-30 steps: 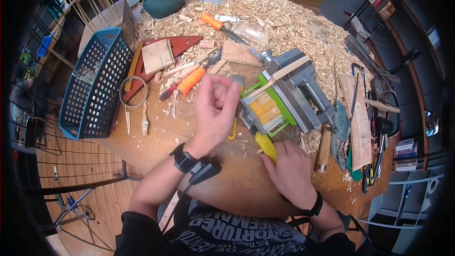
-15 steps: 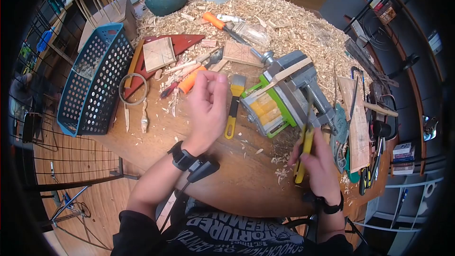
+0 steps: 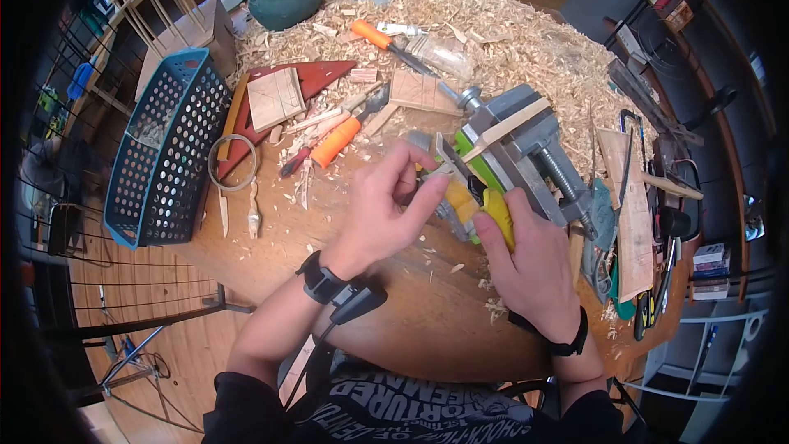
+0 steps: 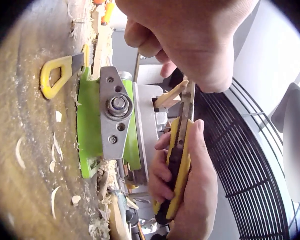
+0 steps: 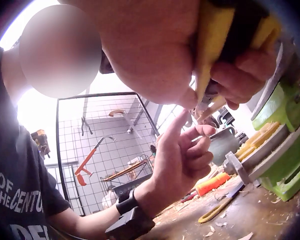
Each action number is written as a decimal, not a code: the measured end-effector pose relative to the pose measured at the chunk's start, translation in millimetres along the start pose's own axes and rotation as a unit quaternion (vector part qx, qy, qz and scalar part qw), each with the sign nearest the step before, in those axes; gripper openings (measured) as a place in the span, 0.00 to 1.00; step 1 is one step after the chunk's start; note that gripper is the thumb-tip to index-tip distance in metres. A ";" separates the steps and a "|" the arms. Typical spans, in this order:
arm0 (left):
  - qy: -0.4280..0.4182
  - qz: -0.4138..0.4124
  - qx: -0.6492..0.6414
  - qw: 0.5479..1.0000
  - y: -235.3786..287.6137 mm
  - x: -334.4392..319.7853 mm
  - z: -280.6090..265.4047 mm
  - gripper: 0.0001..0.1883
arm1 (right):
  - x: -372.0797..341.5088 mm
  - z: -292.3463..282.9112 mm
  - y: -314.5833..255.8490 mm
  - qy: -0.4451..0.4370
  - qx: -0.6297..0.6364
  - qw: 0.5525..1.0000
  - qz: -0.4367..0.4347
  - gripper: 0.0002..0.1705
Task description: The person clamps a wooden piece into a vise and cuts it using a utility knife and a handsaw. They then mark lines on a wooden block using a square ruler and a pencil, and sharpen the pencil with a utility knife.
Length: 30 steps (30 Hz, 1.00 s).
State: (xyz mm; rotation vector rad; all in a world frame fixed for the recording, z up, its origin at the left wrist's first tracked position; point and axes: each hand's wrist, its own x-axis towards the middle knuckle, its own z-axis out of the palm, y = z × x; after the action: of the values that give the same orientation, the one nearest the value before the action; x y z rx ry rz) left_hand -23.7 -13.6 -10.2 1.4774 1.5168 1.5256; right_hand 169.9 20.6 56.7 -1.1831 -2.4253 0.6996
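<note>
In my right hand (image 3: 534, 271) I grip a yellow-and-black utility knife (image 3: 498, 218), its blade (image 3: 456, 160) pointing up and left. The blade crosses close by the end of a thin wooden strip (image 3: 514, 122) on a grey-and-green bench vise (image 3: 505, 99). My left hand (image 3: 382, 210) is held at the same end, thumb and forefinger apart at the tips, other fingers loosely curled. In the left wrist view the knife (image 4: 177, 162) stands upright beside the strip (image 4: 169, 96), its tip near the left hand (image 4: 195, 40). The right wrist view shows the left hand (image 5: 177, 160) below the knife (image 5: 215, 40).
Wood shavings (image 3: 526, 41) cover the back of the table. Orange-handled chisels (image 3: 337, 144), a red triangular board (image 3: 320, 74) and a blue basket (image 3: 164, 148) lie left. A tape ring (image 3: 233, 162) sits near the basket. Saws and boards (image 3: 625, 214) crowd the right side.
My right hand lifted the knife from beside the vise, swung it right, then brought it left to the strip's end. My left hand moved right, toward the blade.
</note>
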 end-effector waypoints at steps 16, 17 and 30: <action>0.068 0.160 0.108 0.979 0.9 6.3 9.2 0.12 | 0.7 12.7 9.6 0.070 -0.099 0.992 -0.023 0.20; 0.073 0.169 0.118 0.976 0.2 5.8 9.8 0.12 | 0.4 13.6 10.0 0.075 -0.103 0.992 -0.024 0.20; 0.123 0.203 0.151 0.960 3.2 3.1 13.5 0.13 | -0.7 9.9 5.8 0.067 -0.123 0.990 0.004 0.20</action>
State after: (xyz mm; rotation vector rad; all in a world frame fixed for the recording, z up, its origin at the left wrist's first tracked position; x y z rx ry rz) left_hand -11.1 -6.9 -9.3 1.9280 1.7250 1.8299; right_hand 168.9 20.3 45.2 -1.2864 -2.4446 0.3173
